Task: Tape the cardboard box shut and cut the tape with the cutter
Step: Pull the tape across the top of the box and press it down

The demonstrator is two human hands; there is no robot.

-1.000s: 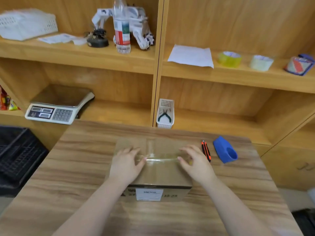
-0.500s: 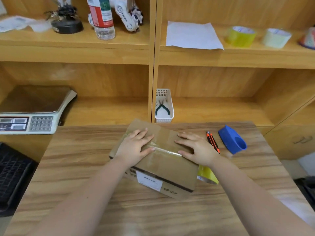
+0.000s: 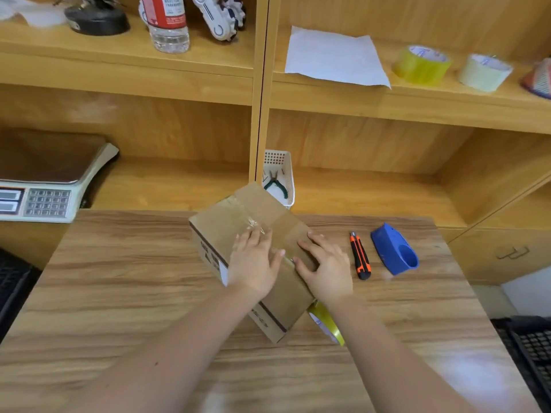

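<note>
Both hands, the left hand (image 3: 253, 263) and the right hand (image 3: 325, 268), lie flat and spread on the brown cardboard box (image 3: 238, 234) standing skewed on the wooden table (image 3: 125, 281), so the loose yellow tape roll (image 3: 326, 323) may wrinkle its strip.

Packing station: scale (image 3: 44, 186), tape rolls (image 3: 422, 65) on wooden shelves (image 3: 417, 105).

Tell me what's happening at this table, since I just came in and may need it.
A person is sealing a cardboard box. The left hand and right hand lie flat on its top, pressing on clear tape along the seam. The cutter lies untouched to the right, beside a blue dispenser. A yellow tape roll sits by the box's near corner.
</note>
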